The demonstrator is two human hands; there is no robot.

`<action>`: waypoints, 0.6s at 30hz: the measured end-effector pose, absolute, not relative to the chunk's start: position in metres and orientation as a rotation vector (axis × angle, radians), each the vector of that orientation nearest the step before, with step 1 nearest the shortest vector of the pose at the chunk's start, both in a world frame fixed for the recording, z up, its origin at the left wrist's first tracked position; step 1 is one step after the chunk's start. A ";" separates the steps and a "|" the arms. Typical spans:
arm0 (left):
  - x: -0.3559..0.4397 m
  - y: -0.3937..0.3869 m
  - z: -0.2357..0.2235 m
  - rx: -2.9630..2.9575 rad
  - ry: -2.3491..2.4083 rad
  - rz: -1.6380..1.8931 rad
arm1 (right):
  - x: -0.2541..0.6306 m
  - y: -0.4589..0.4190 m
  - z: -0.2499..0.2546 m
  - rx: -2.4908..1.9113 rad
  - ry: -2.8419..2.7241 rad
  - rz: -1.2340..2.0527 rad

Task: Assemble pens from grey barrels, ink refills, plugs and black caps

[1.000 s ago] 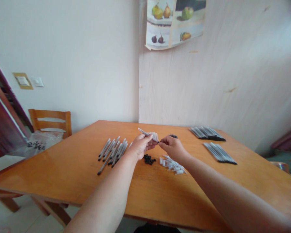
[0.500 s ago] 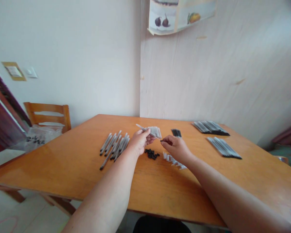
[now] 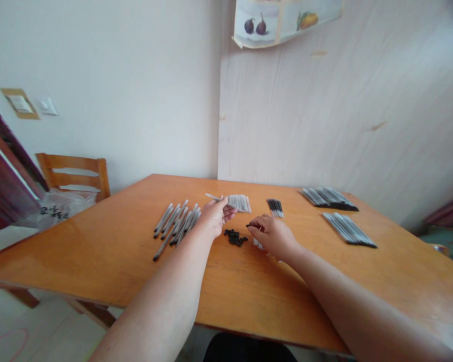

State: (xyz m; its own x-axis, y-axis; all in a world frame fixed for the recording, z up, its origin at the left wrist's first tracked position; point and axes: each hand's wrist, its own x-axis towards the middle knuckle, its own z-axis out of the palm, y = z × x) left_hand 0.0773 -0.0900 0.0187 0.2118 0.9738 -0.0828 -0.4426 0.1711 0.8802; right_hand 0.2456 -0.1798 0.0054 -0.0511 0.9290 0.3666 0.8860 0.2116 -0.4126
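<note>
Well in from the table's (image 3: 226, 301) near edge, our left hand (image 3: 214, 217) pinches a slim tube (image 3: 213, 197) aslant, likely to leave its tip free; our right hand (image 3: 273, 235) pinches a small black piece (image 3: 248, 225)

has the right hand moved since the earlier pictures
Yes, toward the near side of the table: the right hand now sits clear of the small dark bundle it partly covered earlier.

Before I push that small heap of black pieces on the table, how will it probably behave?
The black pieces will probably scatter, since they lie loose in a heap. Each is likely light, being tiny compared with the right hand. They may slide easily, as the table looks smooth.
</note>
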 end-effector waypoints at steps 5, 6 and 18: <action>0.077 -0.089 0.016 0.873 0.791 1.143 | 0.239 -0.175 0.000 -1.730 -2.107 -0.039; 0.077 -0.089 0.016 0.875 0.791 1.141 | 0.238 -0.174 -0.001 -1.733 -2.133 -0.052; 0.079 -0.088 0.014 0.881 0.782 1.130 | 0.240 -0.174 0.005 -1.696 -1.970 0.015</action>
